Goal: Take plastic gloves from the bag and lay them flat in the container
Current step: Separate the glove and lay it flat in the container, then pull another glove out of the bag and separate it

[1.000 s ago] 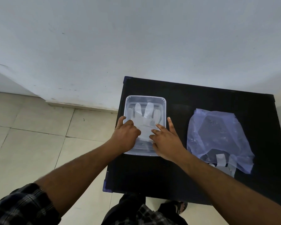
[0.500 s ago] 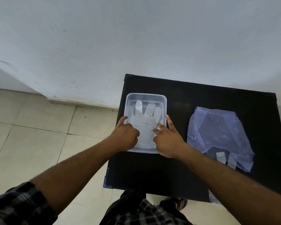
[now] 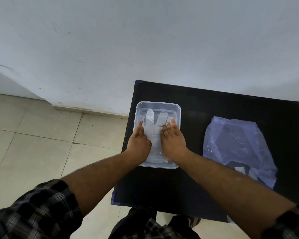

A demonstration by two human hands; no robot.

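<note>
A person presses a clear plastic glove (image 3: pixel 153 133) flat inside a transparent rectangular container (image 3: pixel 178 116) that sits at the left side of a black table (image 3: pixel 197 107), near the table's 9 o'clock edge. The left hand (image 3: pixel 139 144) lies palm down along the glove's 9 o'clock side and the right hand (image 3: pixel 173 144) along its 3 o'clock side, both with fingers extended and spread rather than curled; neither grasps anything, and both rest on the film and the container floor. The glove's finger tubes point toward 12 o'clock, two of them showing plainly between the hands, while its cuff runs back toward 6 o'clock under the wrists. Whether more than one glove is layered there cannot be told through the clear film. A pale blue plastic bag (image 3: pixel 235 147) lies slack on the table at 3 o'clock from the container, well apart from it, with what seem to be further gloves near its mouth at about 5 o'clock. Judged from this layout, the smoothing step is close to done and the reach back to the bag comes next. The risk is in the lift-off: thin film tends to cling to skin, so a quick withdrawal could drag the glove up, fold a finger tube over or pull the cuff across the rim. The light container could also slide toward the table's left edge if the palms push sideways.
</note>
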